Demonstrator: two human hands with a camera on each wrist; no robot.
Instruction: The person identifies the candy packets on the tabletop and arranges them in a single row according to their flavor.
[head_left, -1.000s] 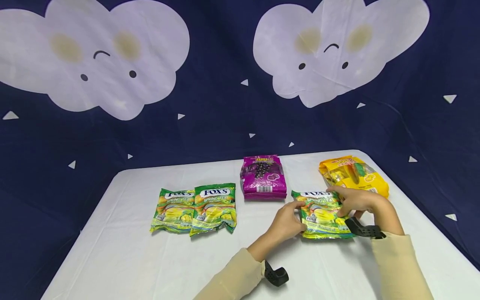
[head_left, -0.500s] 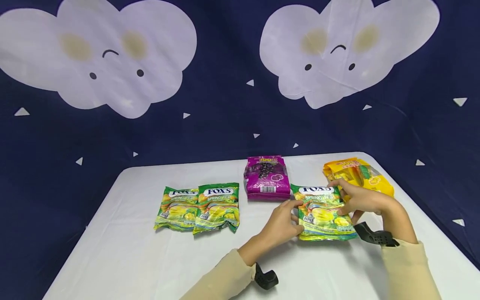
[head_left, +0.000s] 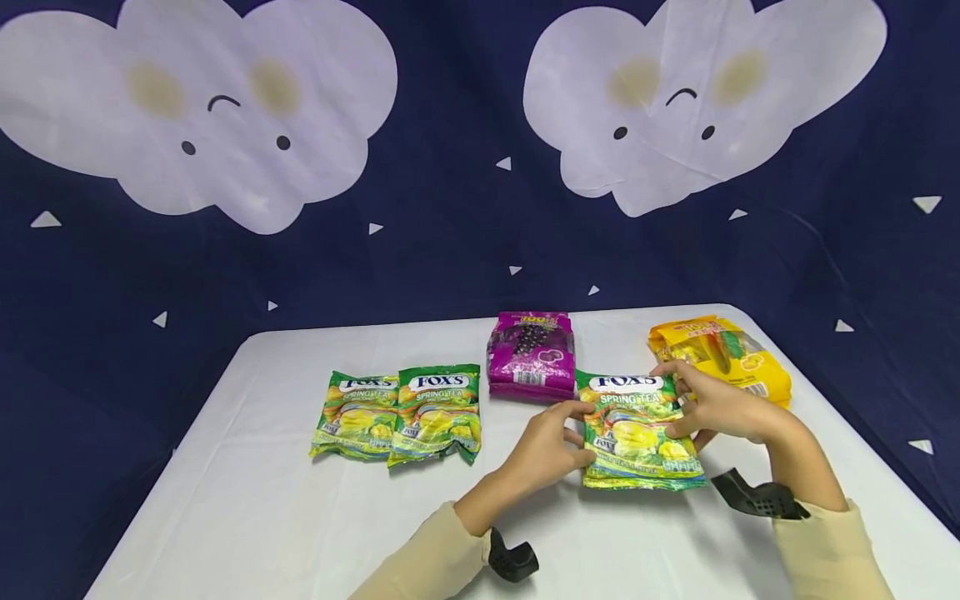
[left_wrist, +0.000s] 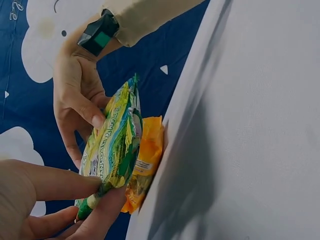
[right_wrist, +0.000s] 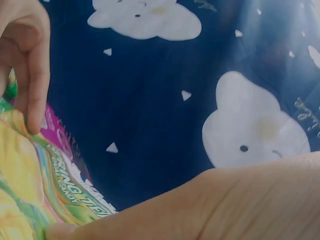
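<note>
Both hands hold a green and yellow Fox's Spring Tea candy bag by its two sides. My left hand pinches its left edge, thumb in front and fingers behind, as the left wrist view shows. On the right edge, my right hand grips it with the thumb on the front face. The bag is lifted off the white table, with a shadow below it in the left wrist view. Two matching candy bags lie at the left, the right one overlapping the other.
Behind the held bag is a purple grape candy bag. A yellow candy bag lies near the back right corner, partly behind my right hand. Around them spreads the white tabletop, with a dark blue cloud-print cloth behind.
Both hands have raised the candy bag from the table and brought it slightly left and nearer. It now overlaps the purple bag's lower corner. The head view has shifted a little.
</note>
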